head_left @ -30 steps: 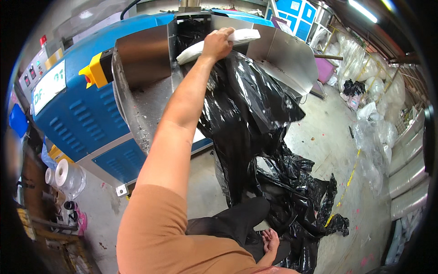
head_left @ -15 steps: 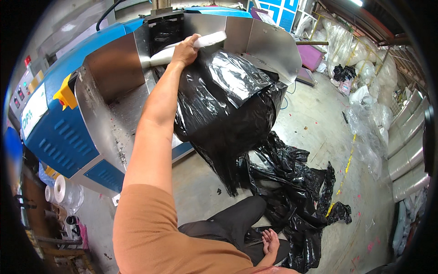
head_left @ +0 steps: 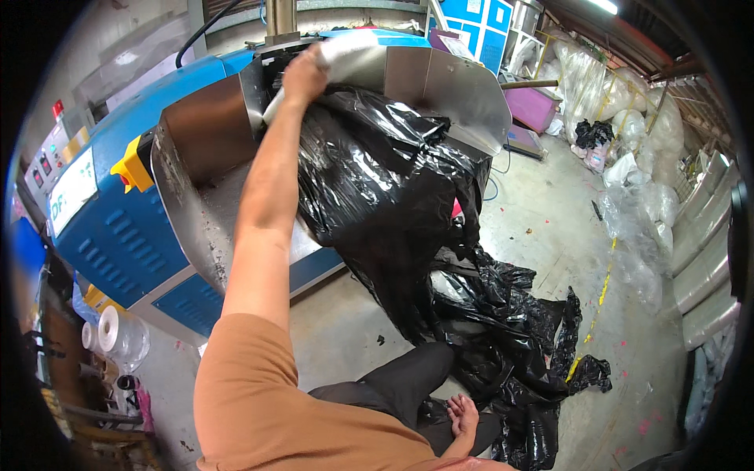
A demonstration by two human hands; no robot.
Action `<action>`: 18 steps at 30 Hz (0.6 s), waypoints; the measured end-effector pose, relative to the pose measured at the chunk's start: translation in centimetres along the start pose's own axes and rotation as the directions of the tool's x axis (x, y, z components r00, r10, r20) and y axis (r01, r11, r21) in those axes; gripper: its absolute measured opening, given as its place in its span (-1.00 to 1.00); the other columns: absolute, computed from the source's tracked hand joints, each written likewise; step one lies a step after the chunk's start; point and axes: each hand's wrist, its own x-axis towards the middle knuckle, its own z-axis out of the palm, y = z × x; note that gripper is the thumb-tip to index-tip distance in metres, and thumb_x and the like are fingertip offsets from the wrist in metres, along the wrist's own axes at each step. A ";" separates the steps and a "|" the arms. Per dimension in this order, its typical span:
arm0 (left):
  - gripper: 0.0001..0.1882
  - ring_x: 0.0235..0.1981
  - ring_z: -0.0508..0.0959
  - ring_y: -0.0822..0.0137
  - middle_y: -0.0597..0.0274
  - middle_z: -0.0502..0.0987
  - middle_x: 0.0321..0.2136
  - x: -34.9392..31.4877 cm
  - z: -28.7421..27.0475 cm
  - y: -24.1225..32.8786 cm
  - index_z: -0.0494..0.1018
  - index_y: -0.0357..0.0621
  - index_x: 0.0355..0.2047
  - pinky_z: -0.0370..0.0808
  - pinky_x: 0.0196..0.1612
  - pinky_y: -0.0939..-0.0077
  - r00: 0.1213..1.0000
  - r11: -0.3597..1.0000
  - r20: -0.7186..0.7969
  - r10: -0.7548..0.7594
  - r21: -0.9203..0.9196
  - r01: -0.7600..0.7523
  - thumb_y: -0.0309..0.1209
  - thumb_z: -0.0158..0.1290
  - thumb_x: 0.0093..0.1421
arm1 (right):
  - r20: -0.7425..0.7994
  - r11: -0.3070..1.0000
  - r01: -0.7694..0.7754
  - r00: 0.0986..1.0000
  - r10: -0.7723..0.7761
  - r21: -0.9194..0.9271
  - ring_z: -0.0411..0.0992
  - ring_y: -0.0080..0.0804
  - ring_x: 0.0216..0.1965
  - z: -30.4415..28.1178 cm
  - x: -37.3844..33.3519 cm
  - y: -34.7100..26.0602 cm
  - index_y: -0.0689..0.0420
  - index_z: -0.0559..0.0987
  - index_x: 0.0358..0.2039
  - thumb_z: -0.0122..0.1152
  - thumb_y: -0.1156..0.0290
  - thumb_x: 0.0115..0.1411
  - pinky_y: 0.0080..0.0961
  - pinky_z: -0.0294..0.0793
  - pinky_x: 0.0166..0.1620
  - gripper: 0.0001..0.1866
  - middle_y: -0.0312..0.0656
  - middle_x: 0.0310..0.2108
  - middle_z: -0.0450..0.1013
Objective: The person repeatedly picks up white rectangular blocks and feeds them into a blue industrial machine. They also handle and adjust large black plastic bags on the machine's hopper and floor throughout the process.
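Observation:
My left hand [head_left: 305, 77], its arm stretched forward, is closed round a long white piece [head_left: 355, 55], pale and blurred; I cannot make out whether it is rolled or folded. The hand is at the mouth of the machine, above its metal trough [head_left: 212, 216]. Just below and to the right, a heap of shiny black plastic film [head_left: 377, 180] lies over the trough's front edge and hangs to the floor. My right hand [head_left: 463, 414] rests by my lap, fingers loosely curled, with nothing visible in it. More black film [head_left: 503, 345] lies crumpled beside my legs.
The blue machine [head_left: 129, 243] has a yellow switch box [head_left: 133, 165] on its left side. White film rolls [head_left: 122, 336] stand at lower left. On the right are clear plastic bundles [head_left: 628, 212], a purple box [head_left: 530, 108] and a yellow floor line [head_left: 603, 286].
My left hand has moved forward and slightly left with the white piece, farther into the machine's mouth. The black film on the trough has shifted and bunched up. My right hand stays by my lap.

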 end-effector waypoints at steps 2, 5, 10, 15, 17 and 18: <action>-0.46 -0.08 0.64 -0.20 -0.21 0.65 -0.17 3.7 -5.9 0.4 0.47 0.02 0.17 0.57 -0.04 0.00 0.991 0.995 -0.087 -0.099 0.016 0.101 -0.16 0.27 0.20 | 0.018 1.000 0.009 1.000 -0.008 -0.028 0.56 -0.16 0.04 0.1 0.7 0.4 0.12 0.49 0.17 0.21 0.15 0.36 -0.22 0.50 0.03 -0.54 -0.04 0.08 0.55; -0.42 -0.02 0.63 -0.17 -0.15 0.66 -0.11 6.4 -11.5 1.6 0.48 0.09 0.16 0.55 0.00 0.02 0.970 0.983 -0.172 -0.172 -0.087 0.159 -0.08 0.31 0.15 | 0.014 1.000 0.003 1.000 -0.002 -0.022 0.57 -0.20 0.01 -0.2 0.7 0.4 0.11 0.50 0.15 0.23 0.14 0.36 -0.28 0.52 -0.04 -0.54 -0.07 0.05 0.57; -0.39 0.02 0.59 -0.24 -0.18 0.64 -0.06 4.7 -7.5 -1.6 0.42 0.14 0.21 0.51 0.05 -0.02 0.970 0.969 -0.032 -0.243 -0.058 0.241 -0.15 0.25 0.14 | 0.013 0.999 0.013 1.000 -0.013 -0.035 0.57 -0.19 0.01 0.5 0.0 0.1 0.12 0.51 0.15 0.24 0.14 0.35 -0.29 0.52 -0.04 -0.54 -0.07 0.04 0.57; -0.51 0.02 0.61 -0.11 0.01 0.64 -0.03 -1.2 -0.8 -2.7 0.47 0.11 0.13 0.53 0.05 0.05 0.992 0.984 -0.050 -0.112 -0.141 0.104 -0.27 0.26 0.18 | 0.016 1.000 0.013 1.000 -0.012 -0.024 0.57 -0.18 0.03 -0.1 0.2 0.9 0.11 0.51 0.15 0.24 0.16 0.35 -0.28 0.50 0.00 -0.55 -0.07 0.03 0.58; -0.56 -0.01 0.62 -0.10 0.05 0.64 -0.05 -1.3 1.1 -1.6 0.48 0.12 0.10 0.53 0.03 0.03 0.999 0.992 -0.047 -0.013 -0.125 0.007 -0.30 0.23 0.19 | 0.007 0.999 0.028 1.000 -0.028 -0.015 0.56 -0.17 0.04 -0.5 -0.4 0.7 0.11 0.51 0.15 0.24 0.17 0.36 -0.28 0.49 0.01 -0.56 -0.07 0.03 0.58; -0.57 -0.02 0.62 -0.09 0.07 0.64 -0.05 -1.4 2.1 -1.2 0.49 0.12 0.09 0.53 0.04 0.02 0.998 0.990 -0.042 0.037 -0.133 -0.043 -0.33 0.21 0.19 | 0.001 1.000 0.029 1.000 -0.029 -0.004 0.56 -0.17 0.04 -0.6 -0.6 0.6 0.11 0.51 0.15 0.23 0.18 0.36 -0.28 0.49 0.02 -0.57 -0.07 0.03 0.58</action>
